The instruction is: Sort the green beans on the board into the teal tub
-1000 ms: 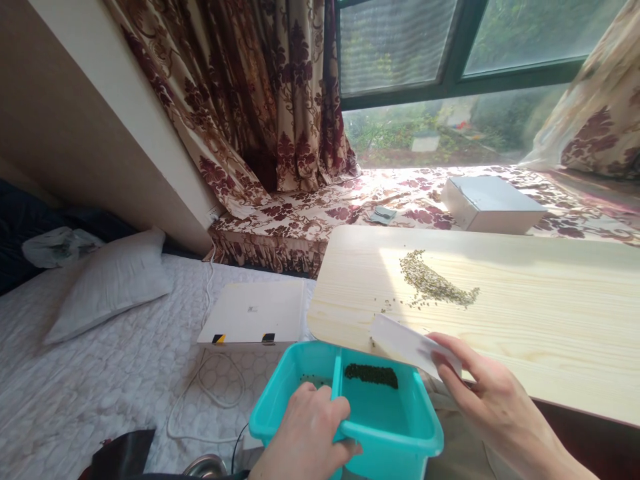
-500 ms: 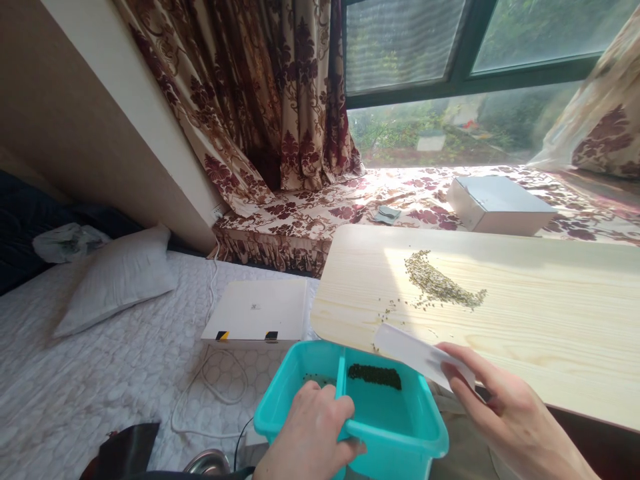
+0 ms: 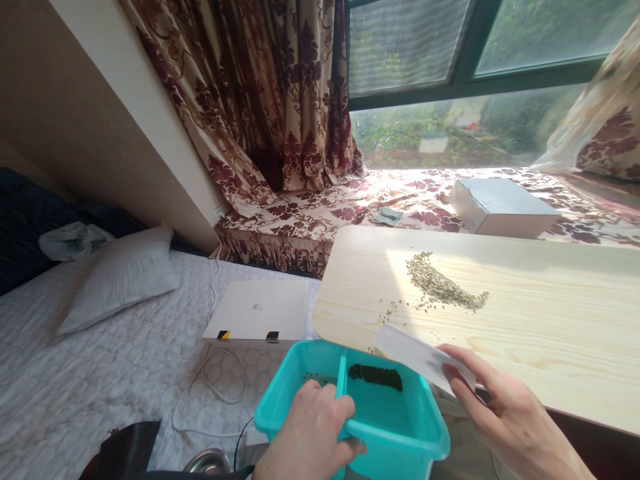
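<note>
My left hand [image 3: 320,423] is closed round the near edge of a turquoise two-compartment plastic bin [image 3: 437,427], by its middle divider. Dark green granules [image 3: 376,377] lie in a strip in the right compartment, and a few bits show in the left one. Between the thumb and fingers of my right hand [image 3: 505,400] is a flat white scraper [image 3: 417,357], tilted at the table's front edge above the bin. On the pale wooden table [image 3: 540,320], small greenish-brown granules [image 3: 443,283] form a curved heap, with a few strays nearer the scraper.
A white flat box [image 3: 260,310] lies on the quilted bed [image 3: 190,320], left of the table, near a white cable. Behind the table, a white box [image 3: 505,207] and a folded grey cloth [image 3: 389,215] rest on the patterned window seat. A metal bowl [image 3: 209,460] is partly visible below.
The view has shifted very slightly. The scraper and both hands keep nearly the same positions, and the heap looks unchanged.
</note>
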{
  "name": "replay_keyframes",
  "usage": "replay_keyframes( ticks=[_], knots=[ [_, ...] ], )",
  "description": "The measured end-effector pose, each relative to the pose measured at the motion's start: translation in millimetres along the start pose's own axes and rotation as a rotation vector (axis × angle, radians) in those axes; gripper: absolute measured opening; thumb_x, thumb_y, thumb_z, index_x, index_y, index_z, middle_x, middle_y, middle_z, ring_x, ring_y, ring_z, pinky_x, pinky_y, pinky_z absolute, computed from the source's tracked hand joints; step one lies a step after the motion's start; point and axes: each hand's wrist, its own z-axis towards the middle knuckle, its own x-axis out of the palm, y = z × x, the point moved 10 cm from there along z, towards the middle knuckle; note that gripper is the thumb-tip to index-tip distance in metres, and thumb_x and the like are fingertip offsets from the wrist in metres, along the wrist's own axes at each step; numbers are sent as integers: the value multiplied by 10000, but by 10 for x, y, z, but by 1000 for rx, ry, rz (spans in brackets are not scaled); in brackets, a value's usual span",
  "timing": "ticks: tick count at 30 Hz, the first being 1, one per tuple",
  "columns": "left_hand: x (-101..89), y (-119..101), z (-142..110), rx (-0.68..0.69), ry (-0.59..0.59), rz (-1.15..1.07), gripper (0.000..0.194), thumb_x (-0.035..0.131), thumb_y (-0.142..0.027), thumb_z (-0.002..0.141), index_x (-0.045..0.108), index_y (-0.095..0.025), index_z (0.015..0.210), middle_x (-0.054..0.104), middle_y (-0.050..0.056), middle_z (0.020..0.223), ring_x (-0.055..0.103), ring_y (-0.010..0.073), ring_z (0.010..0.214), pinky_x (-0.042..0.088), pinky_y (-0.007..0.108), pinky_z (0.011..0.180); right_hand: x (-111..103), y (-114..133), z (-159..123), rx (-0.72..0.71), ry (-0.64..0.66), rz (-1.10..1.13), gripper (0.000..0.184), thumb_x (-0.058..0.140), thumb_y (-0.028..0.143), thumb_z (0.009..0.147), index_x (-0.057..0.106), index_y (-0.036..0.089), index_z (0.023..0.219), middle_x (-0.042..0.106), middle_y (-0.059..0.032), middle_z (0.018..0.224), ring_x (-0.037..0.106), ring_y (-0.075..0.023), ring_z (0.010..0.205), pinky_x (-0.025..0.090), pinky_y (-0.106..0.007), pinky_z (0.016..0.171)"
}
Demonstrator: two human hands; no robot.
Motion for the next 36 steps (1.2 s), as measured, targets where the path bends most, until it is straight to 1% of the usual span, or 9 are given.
replay_keyframes(
  ticks=[6,11,14,17,18,21,26,31,36],
  knots=[
    [-4,8,-6,-6,2,0,284,760,-459,804,653,-205,873,640,55,970,551,290,994,416,390,891,41,55,30,-29,-32,1,264,510,417,866,691,269,990,786,-23,835,719,-194,634,585,-273,568],
    [-6,43,-9,-30,0,-8,268,761,-443,804,664,-207,885,643,55,973,558,291,987,421,394,892,162,121,-58,-68,76,19,268,530,423,900,696,286,1061,788,-27,888,725,-192,680,585,-255,600],
    [32,8,8,-22,22,13,265,740,-453,818,674,-209,898,643,63,976,562,299,983,428,396,872,89,20,-156,-66,59,34,279,550,428,894,706,284,1074,791,-33,920,737,-199,726,593,-245,606],
    [87,-142,38,36,64,74,265,726,-461,828,691,-211,908,646,75,945,572,306,956,435,397,849,-175,-216,-220,-26,-116,8,321,552,448,877,714,263,1084,789,-42,995,755,-233,825,619,-275,652],
    [112,-212,50,64,81,96,261,721,-458,832,696,-211,913,646,77,929,578,302,936,435,399,851,-224,-290,-229,-7,-136,-8,339,563,448,868,710,260,1109,782,-42,1047,753,-245,883,626,-293,705],
    [225,-453,94,173,123,145,214,687,-412,855,703,-208,918,644,79,883,598,280,859,425,410,868,-278,-436,-214,75,-151,-31,366,571,439,852,700,261,1145,781,-36,1049,757,-232,825,628,-290,657],
    [470,-783,189,322,92,211,146,602,-269,868,704,-208,952,656,124,895,620,294,850,376,466,910,-222,-342,-129,88,-232,-31,366,543,447,836,720,220,1062,782,-63,1034,756,-229,765,619,-298,596],
    [665,-868,248,326,129,244,153,599,-199,833,714,-201,934,666,151,917,628,314,865,357,514,927,-88,-292,-32,91,-225,-5,363,514,409,842,708,201,1067,785,-76,1009,756,-227,803,609,-290,586],
    [698,-891,281,356,82,306,147,595,-191,832,719,-206,910,676,134,881,626,286,826,356,532,952,30,-100,-5,32,-161,29,301,513,391,844,713,226,997,795,-51,891,748,-205,713,597,-268,575]
  ],
)
